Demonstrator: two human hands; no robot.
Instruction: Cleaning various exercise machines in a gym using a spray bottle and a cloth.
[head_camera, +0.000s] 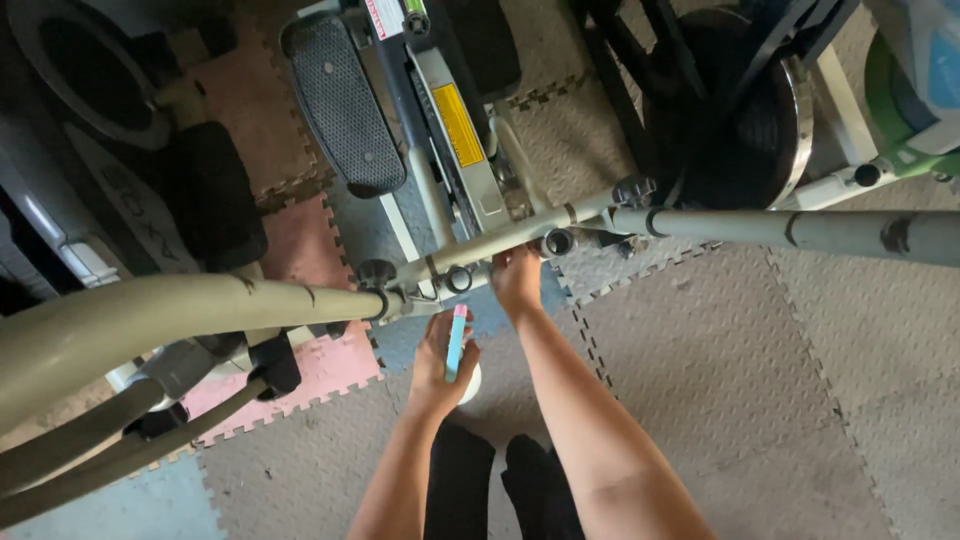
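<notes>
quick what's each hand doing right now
Left hand: closed on a slim light-blue and pink tool.
Right hand: at the beige machine frame; grip cannot be told.

- The left hand (440, 360) is gripping a slim blue-and-pink tool (456, 342) just below the exercise machine's frame bar (500, 240).
- The right hand (516, 278) is touching that bar's underside.
</notes>
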